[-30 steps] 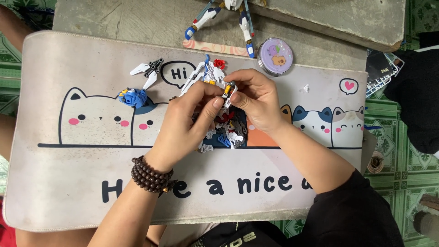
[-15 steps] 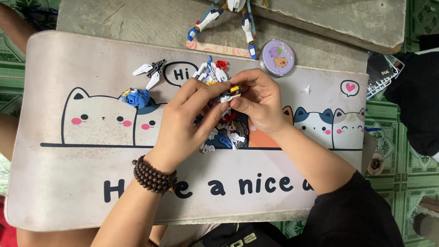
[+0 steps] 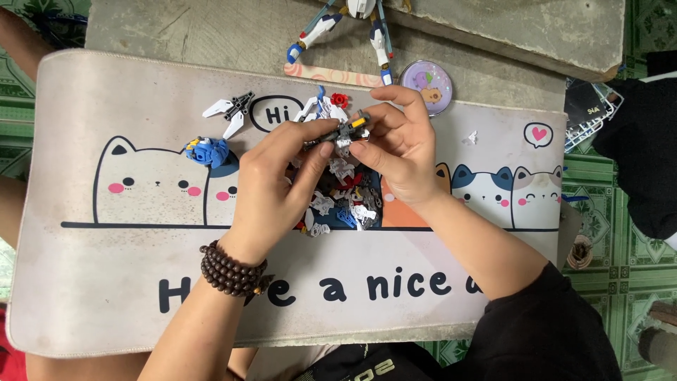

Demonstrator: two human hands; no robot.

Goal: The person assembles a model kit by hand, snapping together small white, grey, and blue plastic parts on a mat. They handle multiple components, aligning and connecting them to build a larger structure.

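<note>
Right now both hands meet over the middle of the mat, pinching one small grey plastic model part with a yellow tip (image 3: 347, 130). The left hand (image 3: 278, 187), a dark wooden bead bracelet (image 3: 231, 269) on its wrist, closes thumb and forefinger on the part's left end; the right hand (image 3: 400, 141) closes its fingertips on the right end, just above the heap of loose pieces.

To do this well, it seems wise to keep the piece low over the mat, so anything that slips lands among the pile of small white, blue and red plastic pieces (image 3: 343, 201) and not on the floor, and to press straight along the joint, not twist it.

Everything lies on a beige desk mat printed with cartoon cats (image 3: 106, 282), spread over a grey concrete slab (image 3: 211, 32). A white wing-shaped part (image 3: 227, 113) and a blue rounded part (image 3: 207, 150) lie to the left; a partly built white and blue model figure (image 3: 345, 21) and a round lilac tin (image 3: 425, 81) sit beyond. Green patterned floor tiles (image 3: 620, 247) show at the right.
</note>
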